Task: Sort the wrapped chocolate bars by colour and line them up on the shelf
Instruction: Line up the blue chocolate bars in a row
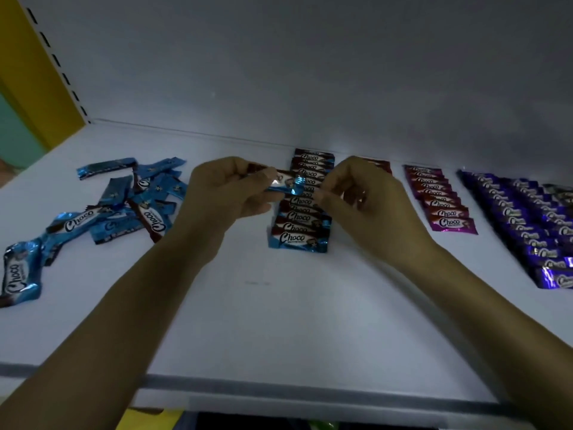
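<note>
Between two hands [224, 193] [367, 198], one blue bar [283, 184]

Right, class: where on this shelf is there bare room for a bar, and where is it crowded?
Free: the front of the shelf, before the blue row and pink row; also behind the blue pile. Crowded: that pile and the purple rows. Left hand and right hand hold a bar over the blue row.

Shelf [279, 321]: white. Upright [34, 57], upper left: yellow, black slots. Loose bars [145, 193], left: blue foil, brown band, white "Choco" lettering. Held bar [285, 185] and centre row [299, 240]: same blue-brown. Next row [440, 200], right of centre: magenta. Far-right rows [527, 225]: deep purple, white lettering.
</note>
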The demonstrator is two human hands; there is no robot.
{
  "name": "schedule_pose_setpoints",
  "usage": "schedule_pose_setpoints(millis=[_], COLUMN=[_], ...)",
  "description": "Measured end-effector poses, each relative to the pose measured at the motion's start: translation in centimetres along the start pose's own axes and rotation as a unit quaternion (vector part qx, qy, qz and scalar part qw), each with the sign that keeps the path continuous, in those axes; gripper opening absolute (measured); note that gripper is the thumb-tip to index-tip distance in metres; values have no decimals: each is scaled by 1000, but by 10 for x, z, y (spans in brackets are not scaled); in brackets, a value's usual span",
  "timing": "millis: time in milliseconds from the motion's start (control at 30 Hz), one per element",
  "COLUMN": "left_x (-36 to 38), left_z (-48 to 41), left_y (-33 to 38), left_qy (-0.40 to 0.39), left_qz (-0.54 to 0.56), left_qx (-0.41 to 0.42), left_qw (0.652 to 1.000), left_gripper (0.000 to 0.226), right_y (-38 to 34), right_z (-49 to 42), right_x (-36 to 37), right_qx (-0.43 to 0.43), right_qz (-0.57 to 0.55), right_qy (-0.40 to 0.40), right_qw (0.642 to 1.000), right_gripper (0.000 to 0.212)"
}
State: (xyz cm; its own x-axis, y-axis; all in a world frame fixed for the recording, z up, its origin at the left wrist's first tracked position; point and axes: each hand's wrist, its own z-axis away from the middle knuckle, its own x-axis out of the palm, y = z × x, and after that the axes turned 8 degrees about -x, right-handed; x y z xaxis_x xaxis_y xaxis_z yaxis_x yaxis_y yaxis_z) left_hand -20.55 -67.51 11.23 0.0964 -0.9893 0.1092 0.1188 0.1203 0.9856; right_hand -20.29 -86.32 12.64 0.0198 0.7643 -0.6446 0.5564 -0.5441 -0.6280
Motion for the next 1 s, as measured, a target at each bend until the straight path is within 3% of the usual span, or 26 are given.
schedule_pose_setpoints(millis=[33, 133, 267, 433, 567, 767, 1000], left_x=[0, 1, 4, -1, -2, 1, 0], left_z=[0, 2, 5, 0, -2, -4, -11], left_y=[0, 2, 5, 6, 3, -2, -16], left_qy=[-11, -37, -81, 46, 59, 62, 90], left_qz=[-6, -24, 16, 22, 15, -26, -203], left_qx=[-3, 11, 7, -40, -61, -20, 140], left_qw=[1000, 999, 997, 998, 996, 998, 965], left_gripper=[6, 6, 19, 23, 18, 14, 7], right_y=[-2, -8, -15, -11, -5, -1, -2], right_z=[-4, -14, -21, -2, 27, 35, 26], right_x=[-1, -3, -11, -20, -16, -1, 6], right_qx=[-15, -62, -40, 28, 47, 5, -36], right_qz=[-1, 70, 56, 6, -20, 85, 155], right_qy=[12, -20, -68, -131, -174, -146, -113], right_qw=[1000, 995, 995, 991, 983, 986, 981], right_gripper=[5, 26, 4, 12, 13, 12, 8])
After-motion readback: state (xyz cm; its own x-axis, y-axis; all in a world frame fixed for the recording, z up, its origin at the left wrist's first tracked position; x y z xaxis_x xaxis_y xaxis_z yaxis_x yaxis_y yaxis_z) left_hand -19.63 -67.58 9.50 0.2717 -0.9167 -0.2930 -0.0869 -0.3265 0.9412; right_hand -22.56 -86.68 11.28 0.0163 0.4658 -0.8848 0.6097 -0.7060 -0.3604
